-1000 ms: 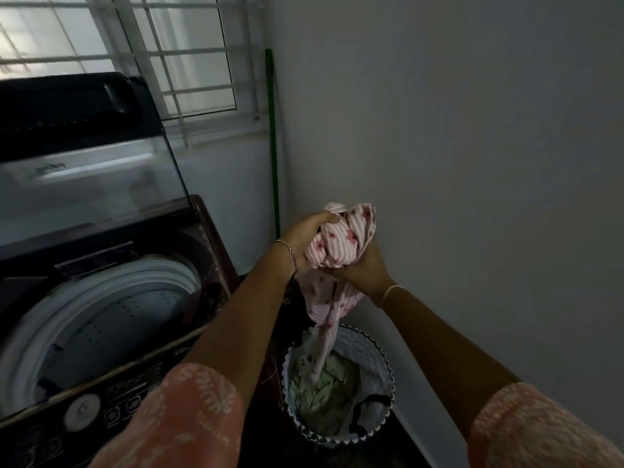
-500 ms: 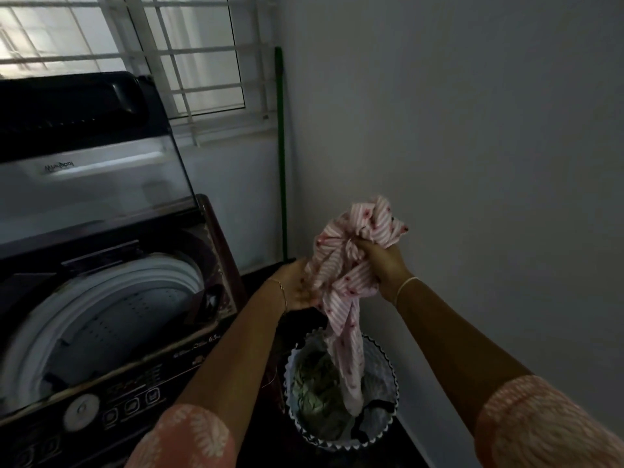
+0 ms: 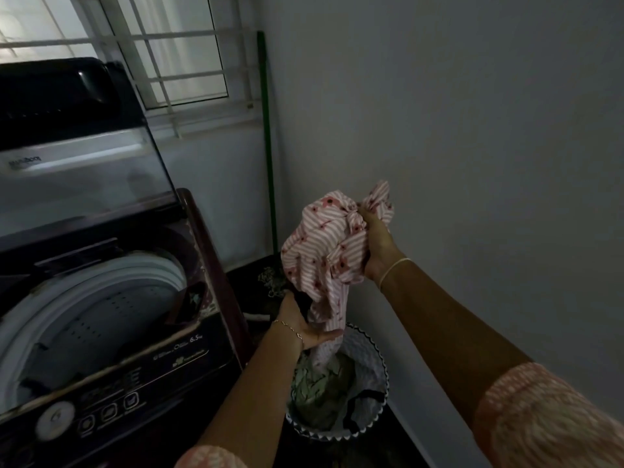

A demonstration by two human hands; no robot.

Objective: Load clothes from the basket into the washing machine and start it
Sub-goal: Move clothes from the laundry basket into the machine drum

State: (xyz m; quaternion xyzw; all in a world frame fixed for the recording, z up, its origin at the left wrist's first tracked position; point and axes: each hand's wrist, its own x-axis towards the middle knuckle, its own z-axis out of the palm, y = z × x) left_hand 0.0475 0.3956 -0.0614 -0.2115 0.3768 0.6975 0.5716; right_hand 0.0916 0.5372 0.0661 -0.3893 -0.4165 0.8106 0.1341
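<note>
Right hand (image 3: 376, 244) and left hand (image 3: 302, 329), both curled round pink garment (image 3: 320, 255).

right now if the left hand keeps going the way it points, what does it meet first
The hanging tail of the pink striped garment, which the right hand holds bunched above the basket. The left hand seems to touch it; its fingers are hidden, so depth is unclear.

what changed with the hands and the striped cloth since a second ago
The left hand let go of the bunch and dropped to hold the striped cloth low, just above the basket. The right hand kept its grip up high. The washing machine stays open.
</note>
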